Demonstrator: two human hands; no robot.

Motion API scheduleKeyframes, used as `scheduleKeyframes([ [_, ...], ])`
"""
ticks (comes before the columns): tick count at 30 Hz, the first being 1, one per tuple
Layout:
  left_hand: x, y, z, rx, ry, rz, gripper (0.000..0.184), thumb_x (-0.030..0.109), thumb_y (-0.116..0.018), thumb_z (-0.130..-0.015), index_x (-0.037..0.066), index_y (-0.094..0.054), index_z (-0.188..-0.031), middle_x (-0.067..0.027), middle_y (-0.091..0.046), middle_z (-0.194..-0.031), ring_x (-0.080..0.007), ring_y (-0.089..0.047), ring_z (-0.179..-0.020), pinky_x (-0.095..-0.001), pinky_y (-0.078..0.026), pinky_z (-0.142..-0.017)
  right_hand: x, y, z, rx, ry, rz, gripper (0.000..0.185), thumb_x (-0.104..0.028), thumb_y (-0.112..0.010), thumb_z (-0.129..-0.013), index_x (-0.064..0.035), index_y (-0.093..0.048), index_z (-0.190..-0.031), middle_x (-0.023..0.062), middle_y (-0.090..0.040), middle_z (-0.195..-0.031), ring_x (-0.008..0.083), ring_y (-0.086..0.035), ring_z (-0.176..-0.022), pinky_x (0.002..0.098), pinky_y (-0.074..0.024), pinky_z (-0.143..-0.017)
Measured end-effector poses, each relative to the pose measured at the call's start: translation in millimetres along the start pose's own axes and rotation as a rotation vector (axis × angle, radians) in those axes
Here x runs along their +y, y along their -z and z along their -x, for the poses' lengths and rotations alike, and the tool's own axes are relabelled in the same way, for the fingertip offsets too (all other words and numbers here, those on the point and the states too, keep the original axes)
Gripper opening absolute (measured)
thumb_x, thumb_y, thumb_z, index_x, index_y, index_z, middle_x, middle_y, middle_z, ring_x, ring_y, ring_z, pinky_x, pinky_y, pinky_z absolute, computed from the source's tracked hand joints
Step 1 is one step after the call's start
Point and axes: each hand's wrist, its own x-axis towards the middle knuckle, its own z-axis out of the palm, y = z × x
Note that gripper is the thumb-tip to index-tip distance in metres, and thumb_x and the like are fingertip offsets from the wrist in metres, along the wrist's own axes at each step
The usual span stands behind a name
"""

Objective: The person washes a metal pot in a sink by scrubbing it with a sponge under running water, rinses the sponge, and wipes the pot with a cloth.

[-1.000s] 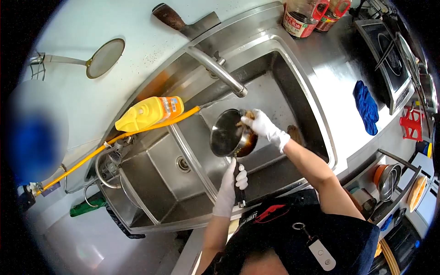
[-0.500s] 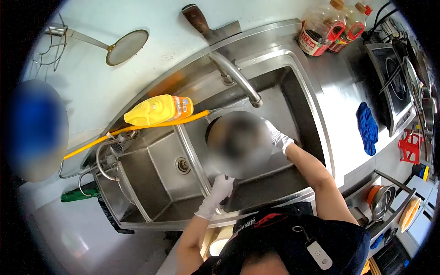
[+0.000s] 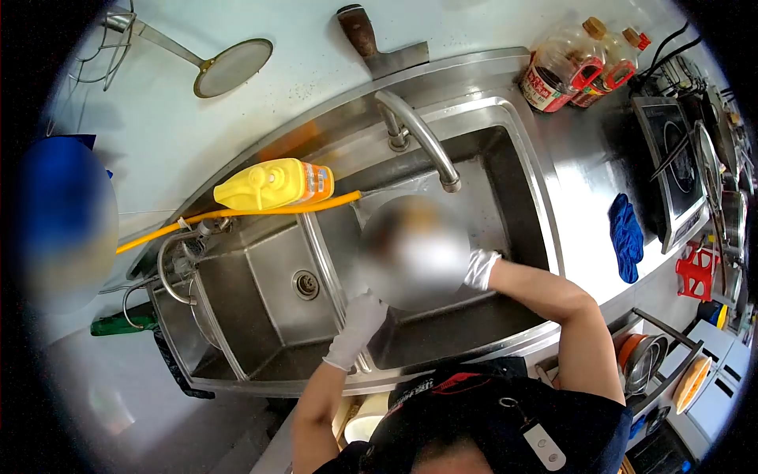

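Note:
Over the right basin of the steel sink (image 3: 322,272), a round blurred patch hides most of what lies between my hands, with only vague dark, brown and white tones in it. My left hand (image 3: 364,317), in a white glove, is at the lower left edge of this patch; its fingers are partly hidden. At the right edge is my right hand (image 3: 481,269), gloved in white, its fingers lost in the blur. The curved faucet (image 3: 426,138) reaches over the basin above the patch. Whatever either hand holds cannot be made out.
A yellow bottle (image 3: 272,184) and an orange hose (image 3: 292,209) lie across the sink's left part. A cleaver (image 3: 379,43) and strainer (image 3: 233,69) are on the wall side. At right are a blue cloth (image 3: 625,237), oil bottles (image 3: 557,71) and a cooktop (image 3: 675,162).
The view has shifted. The pan and its handle, clear a second ago, are now behind the blur. My left hand has moved left, and my right hand has come lower.

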Motion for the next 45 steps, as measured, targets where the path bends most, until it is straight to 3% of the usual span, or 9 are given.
scheduleKeyframes([
  [11, 4.2, -10.8, -11.8, 0.103, -0.14, 0.251, 0.024, 0.024, -0.051, -0.085, 0.004, -0.063, -0.089, -0.0163, -0.064, -0.079, -0.0354, -0.061, -0.075, -0.0428, -0.048, -0.07, 16.7, 12.1, 3.5, -0.181, -0.198, -0.459, 0.04, -0.026, -0.055, -0.088, -0.0072, -0.05, -0.123, 0.0098, -0.051, -0.123, 0.0237, -0.047, -0.116, 0.0335, -0.0371, -0.1],
  [12, 6.1, -8.9, -16.5, 0.102, -0.155, 0.254, 0.025, 0.026, -0.05, -0.086, 0.005, -0.062, -0.092, -0.0167, -0.063, -0.078, -0.0354, -0.06, -0.074, -0.0432, -0.048, -0.068, -3.0, 7.2, -9.9, -0.439, -0.164, 0.211, 0.041, -0.025, -0.052, -0.09, -0.007, -0.047, -0.126, 0.0108, -0.048, -0.128, 0.0239, -0.045, -0.119, 0.034, -0.0357, -0.102],
  [14, 11.5, -5.5, -25.1, 0.05, -0.163, 0.207, 0.027, 0.029, -0.048, -0.088, 0.008, -0.061, -0.098, -0.0175, -0.063, -0.076, -0.0355, -0.06, -0.07, -0.0438, -0.046, -0.064, -34.9, 3.0, 9.5, 0.045, -0.192, -0.082, 0.042, -0.026, -0.05, -0.092, -0.0071, -0.044, -0.13, 0.0115, -0.046, -0.13, 0.0235, -0.044, -0.119, 0.0341, -0.0343, -0.103],
  [18, 18.1, 4.6, -33.0, -0.055, -0.167, 0.116, 0.033, 0.036, -0.044, -0.091, 0.013, -0.058, -0.11, -0.0191, -0.062, -0.073, -0.0356, -0.059, -0.063, -0.0452, -0.044, -0.057, 3.6, -9.4, 0.8, -0.116, -0.259, -0.461, 0.039, -0.023, -0.045, -0.094, -0.0074, -0.043, -0.13, 0.0099, -0.047, -0.127, 0.0205, -0.046, -0.115, 0.0302, -0.0339, -0.103],
  [22, 21.9, 13.9, -31.1, -0.094, -0.088, 0.115, 0.037, 0.042, -0.042, -0.093, 0.015, -0.058, -0.111, -0.0207, -0.062, -0.073, -0.0369, -0.059, -0.062, -0.0467, -0.044, -0.054, 27.2, 38.6, 1.5, -0.331, -0.585, 0.323, 0.03, -0.026, -0.042, -0.093, -0.0041, -0.052, -0.111, 0.0119, -0.057, -0.108, 0.0205, -0.055, -0.095, 0.0367, -0.0474, -0.083],
  [26, 32.2, 19.1, -37.4, -0.191, 0.006, 0.095, 0.038, 0.04, -0.048, -0.09, 0.006, -0.064, -0.091, -0.0194, -0.064, -0.078, -0.0378, -0.061, -0.072, -0.0466, -0.047, -0.063, 13.4, -20.0, 12.8, -0.418, -0.255, 0.706, 0.036, -0.022, -0.038, -0.096, -0.0036, -0.044, -0.127, 0.0144, -0.05, -0.123, 0.0225, -0.05, -0.11, 0.0377, -0.0387, -0.099],
  [29, 36.6, 23.7, -45.4, -0.314, 0.049, 0.037, 0.034, 0.033, -0.051, -0.088, 0.002, -0.064, -0.086, -0.0164, -0.065, -0.079, -0.0355, -0.062, -0.076, -0.045, -0.047, -0.069, 8.4, -41.9, 29.8, 0.077, -0.224, -0.299, 0.031, -0.011, -0.045, -0.088, -0.0067, -0.048, -0.119, 0.0087, -0.049, -0.122, 0.0232, -0.05, -0.106, 0.0333, -0.0403, -0.098],
  [30, 37.2, 25.7, -47.2, -0.349, 0.066, 0.018, 0.032, 0.03, -0.052, -0.087, 0.001, -0.064, -0.084, -0.0154, -0.066, -0.079, -0.0347, -0.063, -0.078, -0.0445, -0.048, -0.072, -12.0, 19.7, -3.2, -0.39, -0.027, 0.414, 0.027, -0.007, -0.05, -0.081, -0.0091, -0.05, -0.108, 0.0072, -0.051, -0.114, 0.0254, -0.052, -0.1, 0.0356, -0.045, -0.093],
  [45, 19.8, -6.1, -72.4, -0.451, 0.479, 1.206, 0.03, 0.03, -0.071, -0.079, 0.007, -0.053, -0.07, -0.0006, -0.051, -0.057, -0.0118, -0.048, -0.047, -0.0268, -0.039, -0.045, 116.3, -11.4, 58.8, 0.812, -1.085, -0.425, 0.043, -0.015, -0.076, -0.071, 0.0034, -0.052, -0.101, 0.0085, -0.056, -0.083, 0.0163, -0.051, -0.07, 0.0295, -0.0455, -0.066],
])
